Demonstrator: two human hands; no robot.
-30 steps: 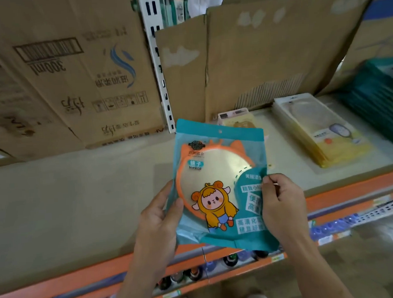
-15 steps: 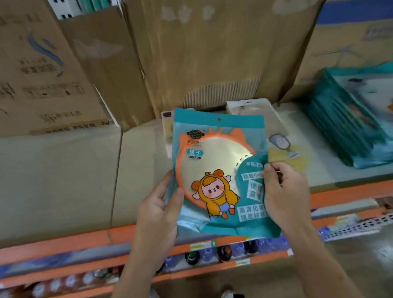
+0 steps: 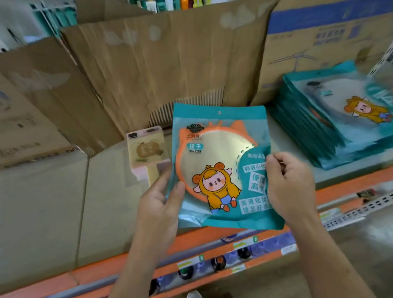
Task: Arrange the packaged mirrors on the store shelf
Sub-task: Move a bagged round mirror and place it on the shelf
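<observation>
A teal packaged mirror (image 3: 216, 156) with an orange round frame and a cartoon figure is held upright in front of me above the shelf's front edge. My left hand (image 3: 159, 204) grips its left edge, thumb on the front. At the right edge my right hand (image 3: 287, 184) pinches the pack with curled fingers. A stack of the same teal mirror packs (image 3: 340, 117) lies on the shelf (image 3: 102, 200) at the right.
A pink and beige pack (image 3: 148, 151) lies on the shelf just behind the held mirror. Cardboard sheets and boxes (image 3: 163, 65) stand along the back. Below the orange shelf rail (image 3: 101, 269) are bottle tops on a lower shelf.
The view has swung to the right, so the teal stack has come further into sight. The yellow pack seen earlier is now hidden behind the held mirror. Both hands keep their hold.
</observation>
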